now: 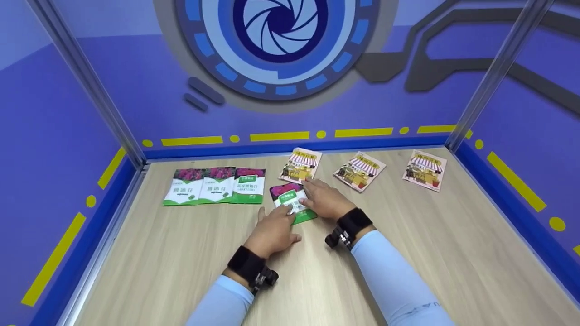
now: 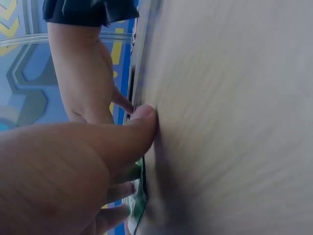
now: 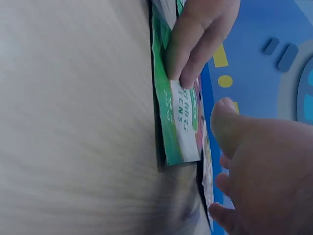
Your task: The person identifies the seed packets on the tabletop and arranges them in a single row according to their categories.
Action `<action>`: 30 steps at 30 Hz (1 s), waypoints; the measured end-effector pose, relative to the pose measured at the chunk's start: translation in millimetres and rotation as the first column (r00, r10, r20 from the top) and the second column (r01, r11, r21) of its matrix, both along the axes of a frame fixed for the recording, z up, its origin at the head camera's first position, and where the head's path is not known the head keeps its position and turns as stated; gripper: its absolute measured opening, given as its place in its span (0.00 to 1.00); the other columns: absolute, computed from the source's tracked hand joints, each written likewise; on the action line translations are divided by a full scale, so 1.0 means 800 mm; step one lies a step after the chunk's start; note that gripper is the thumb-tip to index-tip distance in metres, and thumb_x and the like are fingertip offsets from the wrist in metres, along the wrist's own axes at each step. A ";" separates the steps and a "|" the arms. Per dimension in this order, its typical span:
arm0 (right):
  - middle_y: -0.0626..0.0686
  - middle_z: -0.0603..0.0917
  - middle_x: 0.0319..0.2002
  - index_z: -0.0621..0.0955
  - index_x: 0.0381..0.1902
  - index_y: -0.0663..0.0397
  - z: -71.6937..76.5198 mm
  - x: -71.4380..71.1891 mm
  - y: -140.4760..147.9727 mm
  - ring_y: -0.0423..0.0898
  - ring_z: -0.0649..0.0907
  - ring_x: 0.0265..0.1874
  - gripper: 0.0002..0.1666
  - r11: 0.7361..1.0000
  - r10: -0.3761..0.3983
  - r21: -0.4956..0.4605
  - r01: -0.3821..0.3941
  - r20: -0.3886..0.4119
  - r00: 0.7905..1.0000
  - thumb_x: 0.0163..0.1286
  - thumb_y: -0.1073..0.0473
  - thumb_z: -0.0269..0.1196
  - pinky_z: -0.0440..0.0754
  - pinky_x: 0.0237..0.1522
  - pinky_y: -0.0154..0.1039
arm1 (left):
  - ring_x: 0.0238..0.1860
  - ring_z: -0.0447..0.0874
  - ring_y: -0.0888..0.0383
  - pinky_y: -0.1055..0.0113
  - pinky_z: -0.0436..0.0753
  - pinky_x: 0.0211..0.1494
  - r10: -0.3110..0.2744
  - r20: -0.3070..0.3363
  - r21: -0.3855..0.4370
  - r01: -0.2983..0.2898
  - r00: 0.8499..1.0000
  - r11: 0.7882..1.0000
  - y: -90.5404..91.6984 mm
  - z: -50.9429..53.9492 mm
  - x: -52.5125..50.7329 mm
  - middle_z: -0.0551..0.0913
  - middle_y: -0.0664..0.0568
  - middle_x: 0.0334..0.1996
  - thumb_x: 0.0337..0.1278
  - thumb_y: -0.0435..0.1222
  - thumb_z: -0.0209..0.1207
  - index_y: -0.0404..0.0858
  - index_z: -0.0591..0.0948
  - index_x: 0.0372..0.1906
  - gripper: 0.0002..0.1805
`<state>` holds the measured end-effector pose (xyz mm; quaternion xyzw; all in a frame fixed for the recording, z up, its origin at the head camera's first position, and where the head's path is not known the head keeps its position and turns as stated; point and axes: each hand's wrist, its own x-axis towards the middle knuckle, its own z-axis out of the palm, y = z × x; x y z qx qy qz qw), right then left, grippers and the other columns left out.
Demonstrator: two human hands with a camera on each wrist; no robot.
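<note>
A green-and-white seed packet (image 1: pixel 288 196) with pink flowers lies slightly turned in the middle of the table. My left hand (image 1: pixel 272 232) rests its extended fingers on the packet's lower left, thumb held out to the side. From the right, my right hand (image 1: pixel 330 199) reaches over the packet's right edge, its thumb by the printed front and its fingers near a pink card-like packet (image 1: pixel 300 164) behind. In the right wrist view, the left fingers press the seed packet (image 3: pixel 177 127), while the right thumb (image 3: pixel 226 122) appears apart from it. The left hand hides part of the seed packet.
Left of my hands, a row holds a white-and-green packet (image 1: pixel 183 188), a similar one (image 1: pixel 217 185) and a greener one (image 1: pixel 248 186), edges meeting or overlapping. Two more pink shop-picture packets (image 1: pixel 360 171) (image 1: pixel 424 170) lie at the back right, before the blue wall (image 1: pixel 281 122).
</note>
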<state>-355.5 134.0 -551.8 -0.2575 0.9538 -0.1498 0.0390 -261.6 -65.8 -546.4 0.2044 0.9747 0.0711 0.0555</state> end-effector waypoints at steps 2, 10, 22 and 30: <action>0.59 0.63 0.76 0.61 0.78 0.54 -0.001 -0.003 0.003 0.58 0.62 0.75 0.42 1.000 0.000 0.010 0.000 -0.001 1.000 0.77 0.38 0.53 0.60 0.73 0.55 | 0.77 0.55 0.48 0.30 0.49 0.71 0.000 0.004 -0.006 0.000 1.000 1.000 0.001 0.000 -0.002 0.62 0.49 0.77 0.60 0.61 0.61 0.43 0.72 0.73 0.41; 0.59 0.77 0.60 0.80 0.64 0.53 0.001 0.011 0.032 0.56 0.75 0.60 0.31 0.988 -0.135 0.061 0.140 -0.092 0.987 0.73 0.40 0.61 0.73 0.62 0.54 | 0.72 0.60 0.47 0.37 0.62 0.67 0.013 0.023 -0.019 -0.012 1.000 1.000 0.003 0.004 -0.007 0.66 0.46 0.72 0.58 0.62 0.62 0.40 0.73 0.71 0.43; 0.52 0.83 0.40 0.86 0.37 0.55 0.013 0.036 0.068 0.52 0.82 0.40 0.14 0.979 -0.201 0.011 0.204 -0.122 0.972 0.65 0.49 0.70 0.79 0.47 0.51 | 0.76 0.56 0.47 0.33 0.54 0.72 0.045 0.068 0.024 -0.047 0.997 0.999 -0.004 0.010 -0.019 0.63 0.46 0.75 0.48 0.64 0.69 0.38 0.73 0.71 0.50; 0.51 0.83 0.32 0.81 0.28 0.49 0.007 0.039 0.064 0.52 0.81 0.33 0.13 0.974 -0.224 0.006 0.227 -0.143 0.964 0.61 0.49 0.71 0.80 0.39 0.52 | 0.78 0.53 0.45 0.30 0.47 0.72 0.083 0.063 0.047 -0.086 0.994 0.995 -0.016 0.004 -0.039 0.61 0.44 0.77 0.42 0.69 0.68 0.39 0.71 0.73 0.56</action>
